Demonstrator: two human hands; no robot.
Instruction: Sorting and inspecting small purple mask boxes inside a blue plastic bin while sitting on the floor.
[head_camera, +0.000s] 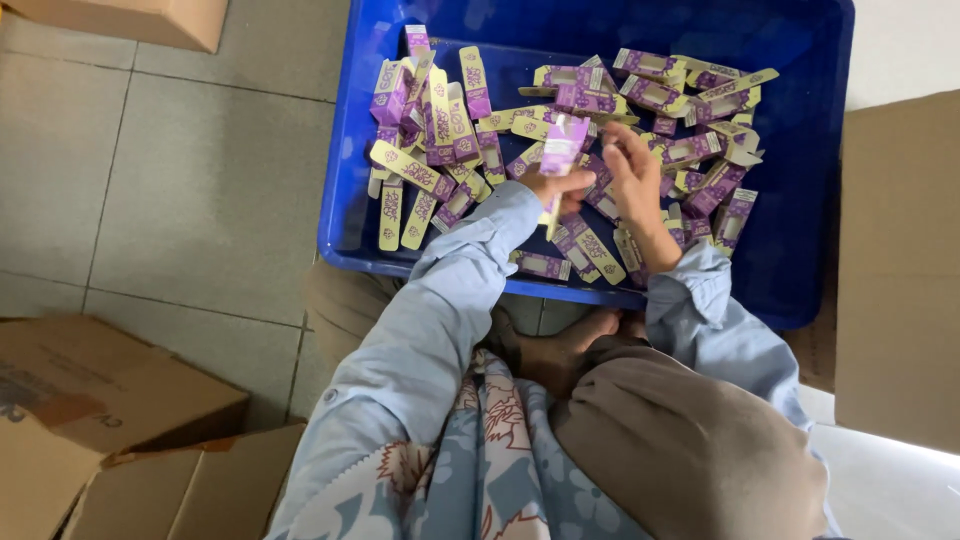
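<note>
Head view, looking down. Nearest: brown cardboard boxes (110, 420) on the tiled floor at near left. Beyond the knees, blue plastic tray (350, 180) holds a loose heap of flat purple-and-cream cartons (430, 120). Left hand (555, 185) is closed around one small purple carton (563, 145), raised above the heap, long axis near upright, slightly tilted. Right hand (632, 165) sits just right of it, fingers partly curled, touching or nearly touching the carton's right edge; cannot tell which. Both hands are about equally near.

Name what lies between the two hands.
In the head view, one purple-and-cream carton, held by the left hand, stands between it and the right hand.
</note>
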